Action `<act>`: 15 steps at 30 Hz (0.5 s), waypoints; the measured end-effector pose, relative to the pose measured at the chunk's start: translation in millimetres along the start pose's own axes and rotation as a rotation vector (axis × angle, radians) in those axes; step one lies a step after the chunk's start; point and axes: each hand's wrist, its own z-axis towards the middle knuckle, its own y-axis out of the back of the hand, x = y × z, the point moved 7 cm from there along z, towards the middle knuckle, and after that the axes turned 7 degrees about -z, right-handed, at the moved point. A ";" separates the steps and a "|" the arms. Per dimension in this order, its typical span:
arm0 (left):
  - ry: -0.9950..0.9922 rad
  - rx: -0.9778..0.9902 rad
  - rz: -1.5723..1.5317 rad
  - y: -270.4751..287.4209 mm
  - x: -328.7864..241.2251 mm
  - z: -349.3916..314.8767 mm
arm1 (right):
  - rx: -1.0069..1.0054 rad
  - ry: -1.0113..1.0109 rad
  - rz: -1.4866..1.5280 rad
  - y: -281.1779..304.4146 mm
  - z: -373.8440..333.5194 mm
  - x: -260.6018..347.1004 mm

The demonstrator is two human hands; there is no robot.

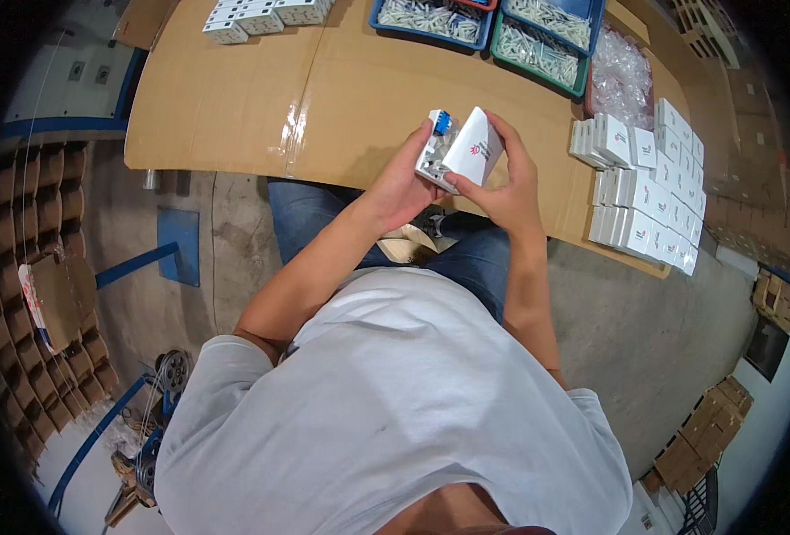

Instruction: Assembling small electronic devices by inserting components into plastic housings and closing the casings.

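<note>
While the left hand grips a small white part with a blue piece on top, the right hand holds a little white carton against it, fingers curled round its far side. Both meet above a cardboard-covered table. Just right of the right hand lie rows of matching white boxes; beyond the hands sit bins of white parts.

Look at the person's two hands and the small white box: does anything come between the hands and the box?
Nothing visible does. The left hand and right hand both grip the small white box directly, above the cardboard-covered table.
</note>
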 end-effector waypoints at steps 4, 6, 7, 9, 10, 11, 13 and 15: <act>-0.002 -0.062 0.106 -3.7 -1.2 -4.6 | 0.050 0.062 0.022 -10.8 -1.2 7.8; -0.010 -0.078 0.113 -5.3 -3.0 -7.3 | 0.071 0.057 0.039 -14.6 -2.0 8.4; -0.011 -0.081 0.121 -6.4 -3.8 -9.2 | 0.071 0.060 0.029 -15.9 -2.3 9.1; -0.012 -0.085 0.128 -5.2 -4.1 -10.3 | 0.072 0.065 0.020 -17.6 -3.4 9.4; -0.016 -0.088 0.144 -3.0 -3.7 -9.2 | 0.062 0.069 0.015 -17.1 -3.8 9.1; -0.019 -0.091 0.161 -1.5 -3.4 -8.5 | 0.051 0.074 0.010 -16.6 -4.3 8.8; -0.022 -0.090 0.175 -0.7 -3.0 -8.1 | 0.050 0.078 0.011 -17.8 -5.0 7.5; -0.024 -0.089 0.189 -0.7 -2.8 -8.1 | 0.049 0.082 0.011 -17.7 -5.3 7.9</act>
